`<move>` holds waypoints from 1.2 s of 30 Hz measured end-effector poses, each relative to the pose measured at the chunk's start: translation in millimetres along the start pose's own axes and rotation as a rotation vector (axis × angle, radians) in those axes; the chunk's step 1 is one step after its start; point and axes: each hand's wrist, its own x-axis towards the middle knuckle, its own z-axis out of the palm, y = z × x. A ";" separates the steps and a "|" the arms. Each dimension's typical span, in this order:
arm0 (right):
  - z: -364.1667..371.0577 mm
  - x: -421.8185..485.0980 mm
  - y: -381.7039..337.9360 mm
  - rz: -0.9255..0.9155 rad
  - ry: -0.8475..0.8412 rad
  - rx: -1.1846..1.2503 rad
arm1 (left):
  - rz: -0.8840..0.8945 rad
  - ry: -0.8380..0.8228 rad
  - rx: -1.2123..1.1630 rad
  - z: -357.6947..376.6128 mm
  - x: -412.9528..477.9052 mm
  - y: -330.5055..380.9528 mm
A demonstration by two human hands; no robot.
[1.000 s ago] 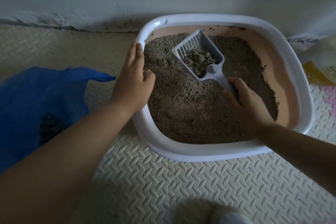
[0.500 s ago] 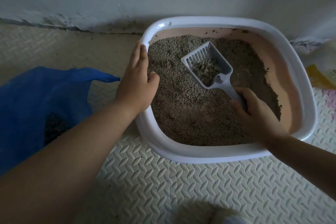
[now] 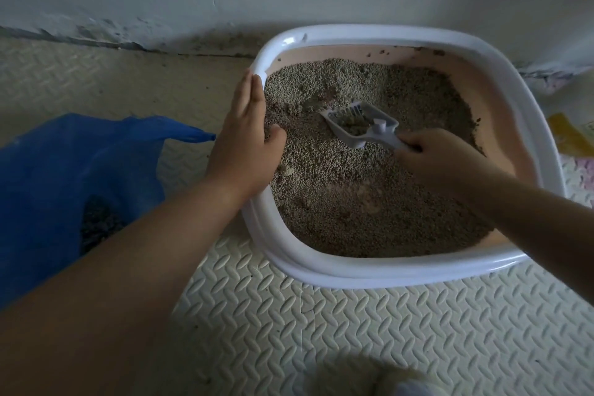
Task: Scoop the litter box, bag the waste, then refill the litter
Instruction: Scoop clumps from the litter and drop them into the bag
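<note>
Your left hand [image 3: 246, 141] rests on the litter box [image 3: 369, 273] left rim, fingers straight and together. Your right hand [image 3: 440, 161] grips the scoop [image 3: 363, 124] handle over the litter [image 3: 353, 202].

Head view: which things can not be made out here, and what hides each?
Scoop, head view: handle hidden inside the right hand that grips it.
Blue bag, head view: cut off by the left edge; the left forearm covers part of it.
Yellow package, head view: cut off by the right edge; print too small.
Pale thing at the bottom edge: blurred, cut off.
</note>
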 end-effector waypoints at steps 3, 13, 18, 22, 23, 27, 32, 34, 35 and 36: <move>2.0 21.5 -13.3 -0.026 0.014 -0.040 | -0.004 -0.007 -0.003 -0.5 -0.9 0.8; 66.5 51.9 -52.2 0.055 0.067 0.110 | -0.012 -0.028 -0.024 -3.4 -3.4 3.8; 71.2 25.3 -35.0 0.018 0.132 0.336 | -0.034 -0.031 -0.009 -2.6 -2.0 2.9; 58.6 -3.8 -10.7 -0.075 0.204 0.278 | -0.021 -0.018 -0.012 -2.0 -1.5 1.4; 54.8 -9.2 -4.3 -0.090 0.212 0.243 | -0.019 -0.019 -0.018 -1.8 -1.2 1.1; 42.8 -21.3 12.6 -0.123 0.261 0.197 | -0.014 -0.020 -0.030 -1.1 -0.4 0.6; 38.6 -28.6 17.3 -0.182 0.296 0.190 | -0.012 -0.007 -0.030 -0.7 -0.7 0.5; 39.1 -30.9 16.7 -0.213 0.293 0.168 | -0.016 -0.014 -0.029 -0.7 -1.1 0.7; 39.8 -31.7 16.2 -0.230 0.297 0.163 | -0.017 -0.016 -0.029 -0.7 -1.3 0.8; 40.5 -32.3 16.1 -0.242 0.305 0.168 | -0.018 -0.019 -0.028 -0.6 -1.4 0.8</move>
